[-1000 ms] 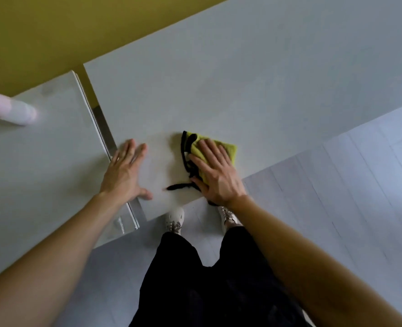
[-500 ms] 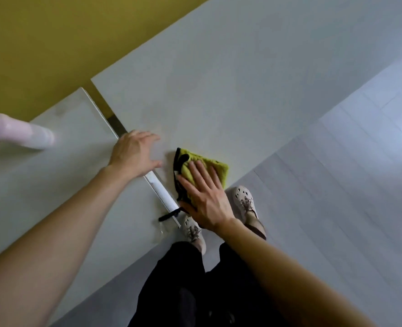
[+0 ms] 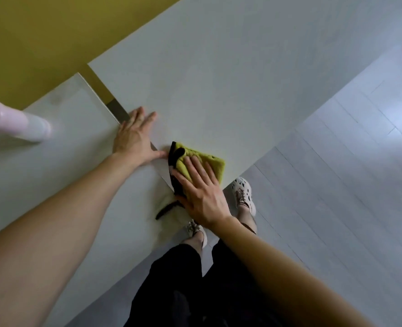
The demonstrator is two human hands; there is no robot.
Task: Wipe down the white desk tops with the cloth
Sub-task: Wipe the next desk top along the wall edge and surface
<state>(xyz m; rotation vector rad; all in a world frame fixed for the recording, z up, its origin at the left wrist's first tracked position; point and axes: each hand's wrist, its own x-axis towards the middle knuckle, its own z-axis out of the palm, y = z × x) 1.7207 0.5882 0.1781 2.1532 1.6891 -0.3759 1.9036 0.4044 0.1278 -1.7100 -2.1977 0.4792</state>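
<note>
Far to the left of the cloth I see a pink and white bottle (image 3: 18, 123). It is blurry and stands on the left tabletop (image 3: 53, 166). Up behind that, away from the cloth, is a yellow wall (image 3: 42, 31).

Next comes the left hand (image 3: 134, 138), just left of the cloth. It lies flat over the thin gap (image 3: 115, 109) between the two tabletops. Its fingers (image 3: 140, 114) are straight and a little apart, and they hold nothing. The thumb points at the cloth and its tip is just beside the cloth's black edge.

The yellow-green cloth (image 3: 209, 159) lies on the right tabletop (image 3: 219, 79), at the near corner by the gap. I can see a black strip (image 3: 167, 210) that sticks out on the cloth's left side, over the left tabletop.

The right hand (image 3: 200, 192) lies flat on top of the cloth. Its fingers (image 3: 193, 166) are straight and a little apart. They press down and do not curl round the cloth.

Below the cloth I see white shoes (image 3: 242, 192) and black trousers (image 3: 183, 291). To the right of the cloth is the pale floor (image 3: 337, 185).
</note>
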